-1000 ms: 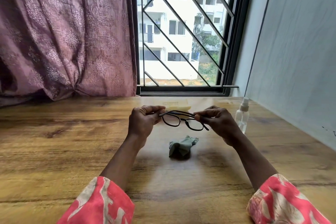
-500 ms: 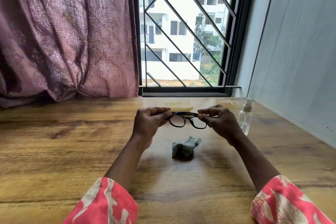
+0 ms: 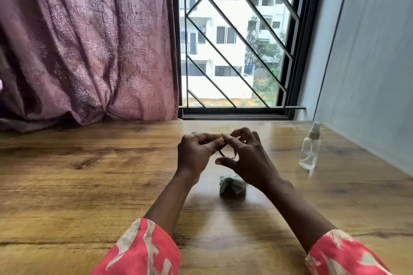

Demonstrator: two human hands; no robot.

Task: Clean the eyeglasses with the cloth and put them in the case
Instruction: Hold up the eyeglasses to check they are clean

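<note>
Lying nearest, just below the right wrist: crumpled grey-green cloth (image 3: pixel 232 186), resting on the wooden table (image 3: pixel 89 185), untouched. Left hand (image 3: pixel 196 154) is curling its fingers (image 3: pixel 209 137) around the black eyeglasses (image 3: pixel 226 153), pinching the frame. Right hand (image 3: pixel 248 158) is closing over the same frame from the other side, thumb extended beneath. Standing well right of the fingers: clear spray bottle (image 3: pixel 310 147). Beyond the fingertips: pale yellowish case (image 3: pixel 220 129), partly hidden.
</note>
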